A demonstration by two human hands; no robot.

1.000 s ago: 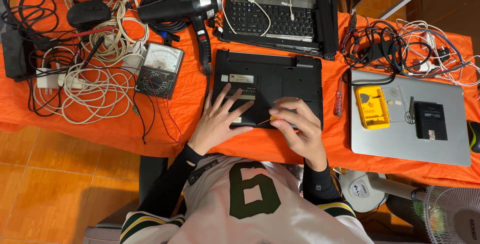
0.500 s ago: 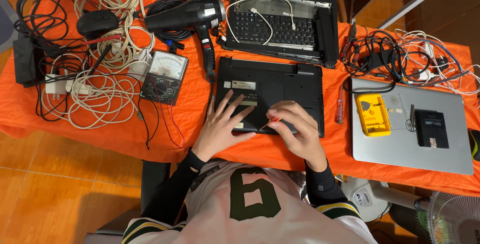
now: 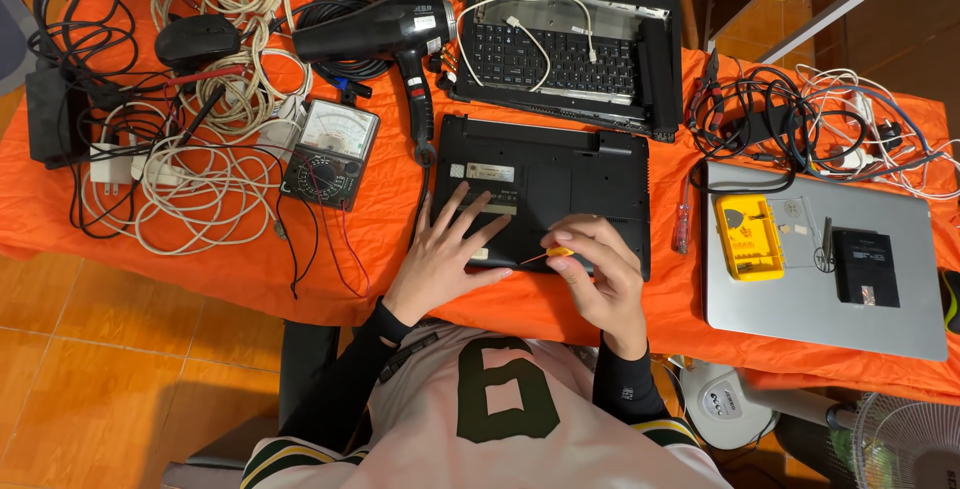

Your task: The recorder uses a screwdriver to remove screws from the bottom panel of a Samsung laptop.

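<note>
A black laptop (image 3: pixel 560 174) lies upside down on the orange cloth right in front of me. My left hand (image 3: pixel 445 254) rests flat on its underside near the front left corner, fingers spread. My right hand (image 3: pixel 600 279) is curled around a small screwdriver with a yellow-orange handle (image 3: pixel 557 251); its thin tip points left at the laptop's front edge, close to my left fingers.
Behind stands an opened laptop with bare keyboard (image 3: pixel 570 49), a black hair dryer (image 3: pixel 375 29) and an analog multimeter (image 3: pixel 330 154). Tangled cables (image 3: pixel 190 169) fill the left. A silver laptop (image 3: pixel 825 264) with yellow bit case (image 3: pixel 748 237), a red screwdriver (image 3: pixel 681 227) and a fan (image 3: pixel 900 439) lie right.
The view has shifted slightly. My right hand with the screwdriver has stayed at the laptop's front edge with small finger movement; my left hand remains flat on the base.
</note>
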